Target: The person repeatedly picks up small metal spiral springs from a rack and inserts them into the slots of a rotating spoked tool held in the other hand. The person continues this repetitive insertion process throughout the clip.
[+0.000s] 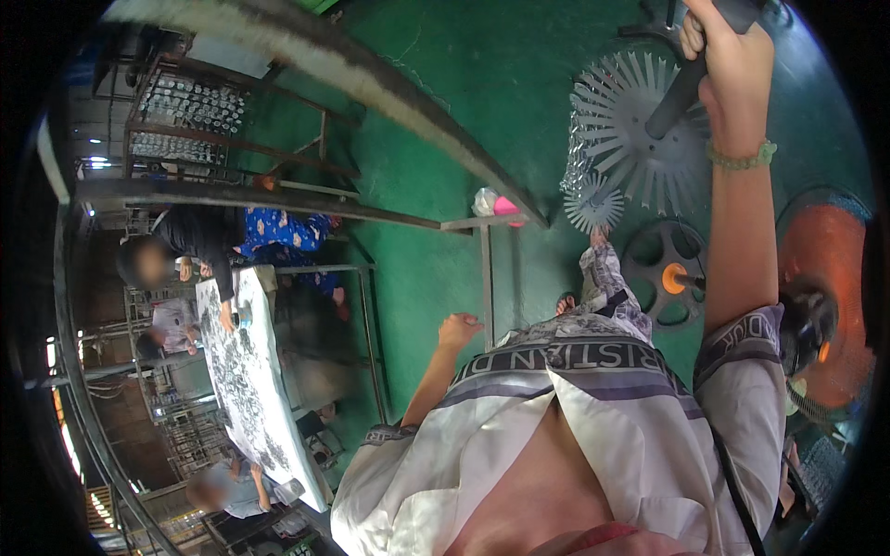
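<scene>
At one o'clock my right hand (732,65) wraps a black handle (684,88), a pale green bead bracelet (742,157) on its wrist. Beneath sits a silvery grey spiked disc (640,139); at three o'clock an orange fan (830,278). The floor (445,148) is deep green throughout. My shirt (593,435) at six o'clock is white with grey-purple bands. At nine o'clock a white table (246,371) is speckled black, beside blue patterned clothing (278,232). At twelve, something pink (505,206).
</scene>
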Motion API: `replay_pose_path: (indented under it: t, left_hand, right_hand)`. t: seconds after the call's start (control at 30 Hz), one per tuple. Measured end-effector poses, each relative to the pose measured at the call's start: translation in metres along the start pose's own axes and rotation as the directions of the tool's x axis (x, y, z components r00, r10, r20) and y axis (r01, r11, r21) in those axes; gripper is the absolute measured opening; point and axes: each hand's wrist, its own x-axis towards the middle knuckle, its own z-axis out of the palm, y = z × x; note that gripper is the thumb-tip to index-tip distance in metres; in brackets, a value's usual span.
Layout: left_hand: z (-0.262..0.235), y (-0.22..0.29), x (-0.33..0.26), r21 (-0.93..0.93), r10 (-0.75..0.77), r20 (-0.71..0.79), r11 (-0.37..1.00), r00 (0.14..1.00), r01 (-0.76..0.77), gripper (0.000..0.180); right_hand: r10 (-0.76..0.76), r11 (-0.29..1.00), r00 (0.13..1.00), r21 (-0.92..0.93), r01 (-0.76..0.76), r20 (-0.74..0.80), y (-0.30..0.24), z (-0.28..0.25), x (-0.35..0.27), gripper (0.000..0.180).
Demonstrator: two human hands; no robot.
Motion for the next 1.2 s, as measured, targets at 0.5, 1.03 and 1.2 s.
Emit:
replay_pose_path:
  t: [0.5,1.03,1.2]
  left_hand:
    - [-0.014,0.126,0.080,-0.324,-0.401,0.148,0.844,0.904,0.427,0.022]
    - [0.049,0.280,0.270,-0.543,-0.380,0.351,0.662,0.856,0.517,0.021]
    - [-0.010,0.308,0.355,-0.536,-0.338,0.360,0.688,0.869,0.490,0.021]
  right_hand:
    - [0.086,0.996,0.984,0.004,-0.088,0.155,0.155,0.051,0.234,0.023]
    - [0.116,0.993,0.915,-0.041,-0.109,0.387,0.372,0.203,0.480,0.026]
    - [0.120,0.993,0.914,-0.036,-0.115,0.387,0.420,0.285,0.532,0.033]
